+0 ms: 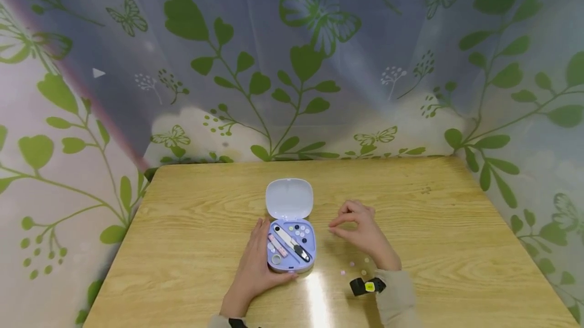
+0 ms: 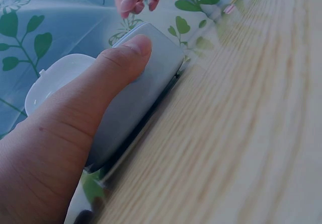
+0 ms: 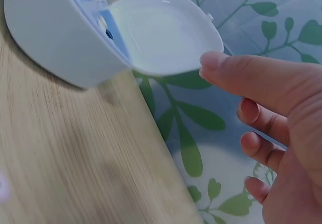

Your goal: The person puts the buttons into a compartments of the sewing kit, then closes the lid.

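Observation:
A lavender sewing kit box [image 1: 292, 268] stands on the table with its pale lid [image 1: 289, 199] swung back. Inside lie a white-and-black slim tool [image 1: 292, 243], a pink patterned strip [image 1: 278, 245], a small ring-shaped item [image 1: 276, 259] and several buttons [image 1: 299, 233]. My left hand [image 1: 260, 262] holds the box, fingers along its left side and thumb [image 2: 136, 50] across the front wall. Right of the box, my right hand [image 1: 360, 229] hovers with thumb and index fingertips together. Whether a button is between them is hidden. Its other fingers are loosely bent.
Several small pink and yellowish buttons [image 1: 352, 264] lie loose on the wooden table [image 1: 196, 226], near the right wrist. A black wrist strap [image 1: 365, 286] is on the right arm. Leaf-patterned curtains [image 1: 255, 89] hang behind the table and at both sides.

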`<action>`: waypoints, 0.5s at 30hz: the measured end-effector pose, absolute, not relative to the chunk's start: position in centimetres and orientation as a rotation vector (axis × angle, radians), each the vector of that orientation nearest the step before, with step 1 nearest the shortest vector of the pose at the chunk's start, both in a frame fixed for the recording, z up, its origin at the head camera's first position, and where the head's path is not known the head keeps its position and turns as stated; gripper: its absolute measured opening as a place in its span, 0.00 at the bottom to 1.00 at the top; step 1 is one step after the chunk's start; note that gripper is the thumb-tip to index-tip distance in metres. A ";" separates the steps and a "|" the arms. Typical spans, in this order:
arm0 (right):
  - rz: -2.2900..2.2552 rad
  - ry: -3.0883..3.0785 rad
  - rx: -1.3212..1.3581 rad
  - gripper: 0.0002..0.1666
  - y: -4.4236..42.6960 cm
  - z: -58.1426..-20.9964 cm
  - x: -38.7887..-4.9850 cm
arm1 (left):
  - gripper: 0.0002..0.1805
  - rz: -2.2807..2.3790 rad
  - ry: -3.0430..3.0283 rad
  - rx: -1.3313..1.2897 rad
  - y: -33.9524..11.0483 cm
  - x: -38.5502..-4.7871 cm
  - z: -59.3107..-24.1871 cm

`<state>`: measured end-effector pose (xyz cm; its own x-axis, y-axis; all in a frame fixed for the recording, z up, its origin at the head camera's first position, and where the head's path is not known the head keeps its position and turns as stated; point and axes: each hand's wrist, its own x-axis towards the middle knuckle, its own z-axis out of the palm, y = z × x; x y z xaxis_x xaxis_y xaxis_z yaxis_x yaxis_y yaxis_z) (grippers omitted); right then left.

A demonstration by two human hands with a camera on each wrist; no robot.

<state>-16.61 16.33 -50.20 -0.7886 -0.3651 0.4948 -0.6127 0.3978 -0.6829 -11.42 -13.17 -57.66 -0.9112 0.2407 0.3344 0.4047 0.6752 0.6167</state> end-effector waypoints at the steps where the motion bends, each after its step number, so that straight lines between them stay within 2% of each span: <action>1: 1.338 -2.389 0.851 0.10 16.6 -50.3 -16.6 | 0.77 -1.062 -2.662 -0.524 -13.2 -11.4 -57.7; 10: 1.348 -2.385 0.732 0.11 19.5 -51.2 -15.6 | 0.77 -1.056 -2.660 -0.530 -13.2 -11.5 -57.7; 15: 1.302 -2.365 0.697 0.11 20.3 -50.1 -14.4 | 0.77 -1.059 -2.657 -0.525 -13.2 -11.5 -57.7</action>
